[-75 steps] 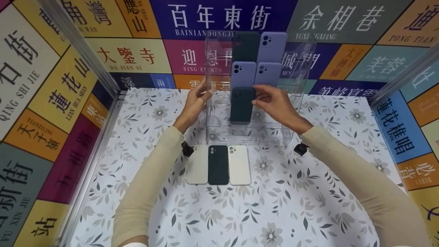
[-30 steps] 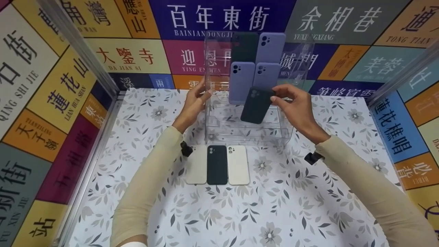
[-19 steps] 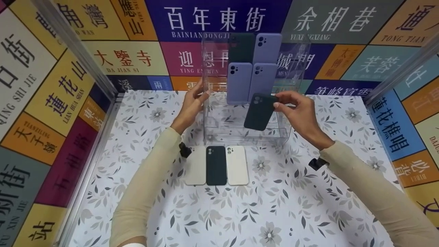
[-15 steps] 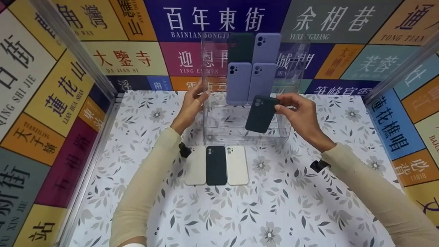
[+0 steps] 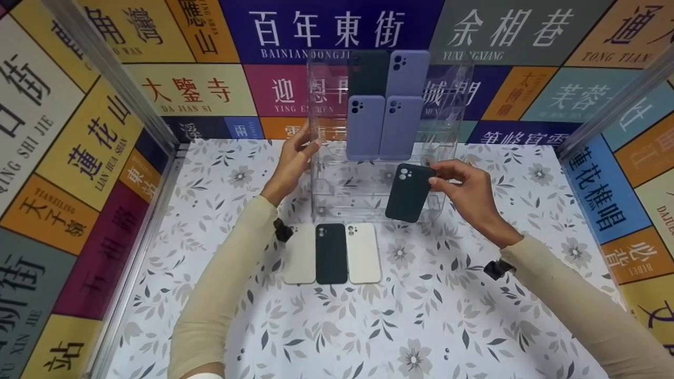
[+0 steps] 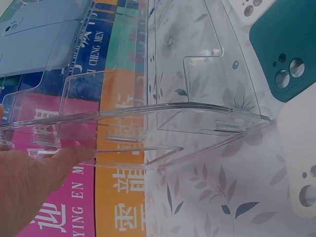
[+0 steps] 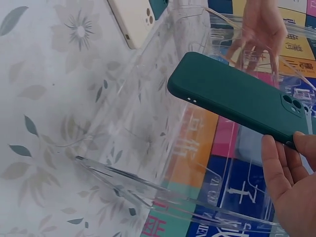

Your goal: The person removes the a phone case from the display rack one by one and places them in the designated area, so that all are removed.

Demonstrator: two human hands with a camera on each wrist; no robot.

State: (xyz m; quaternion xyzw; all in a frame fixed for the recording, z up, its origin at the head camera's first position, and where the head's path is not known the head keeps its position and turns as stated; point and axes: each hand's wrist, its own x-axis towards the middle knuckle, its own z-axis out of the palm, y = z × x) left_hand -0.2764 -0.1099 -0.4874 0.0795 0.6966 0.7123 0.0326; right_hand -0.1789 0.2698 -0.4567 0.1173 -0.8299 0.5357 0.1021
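Observation:
My right hand (image 5: 466, 192) pinches a dark green phone case (image 5: 410, 192) by its upper right edge, in front of a clear acrylic display rack (image 5: 347, 206). The case is tilted, with its camera cutouts near the top. In the right wrist view the case (image 7: 232, 94) looks teal, and thumb and fingers meet at its camera end. My left hand (image 5: 295, 160) grips the rack's left side panel. In the left wrist view the thumb lies along that panel (image 6: 197, 111). Two lavender cases (image 5: 365, 129) stand side by side in the rack, below another lavender case (image 5: 408, 73) and a dark green case (image 5: 367, 73).
In front of the rack, a dark green case (image 5: 331, 253) lies flat between two cream cases (image 5: 364, 253); the left one is partly covered by the wrist camera (image 5: 283, 230). A floral cloth (image 5: 421, 316) covers the table. Printed panels (image 5: 337, 23) surround it.
My right hand has drawn the dark green case out of the rack's lower front, bringing it right and toward me, now tilted. My left hand keeps its place on the rack's side.

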